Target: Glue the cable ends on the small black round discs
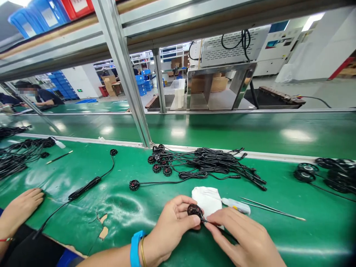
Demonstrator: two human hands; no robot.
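Note:
My left hand (pixel 178 222), with a blue band at the wrist, grips a small round black part (pixel 194 210) between thumb and fingers. From that part runs a black cable (pixel 204 220), pinched by my right hand (pixel 241 231) close to where they join. Just behind my hands lies a crumpled white cloth or tissue (pixel 207 198). Beside it are a small clear squeeze bottle (pixel 236 205) with a yellow mark and a pair of thin metal tweezers or rods (pixel 274 209).
Further back lies a pile of black cables (pixel 211 161) with round ends. More round black parts (pixel 306 172) sit at the right. At the left are a coiled cable (pixel 85 188) and another person's hand (pixel 27 204). A metal post (pixel 128 74) rises behind the bench; the green surface (pixel 102 230) is torn.

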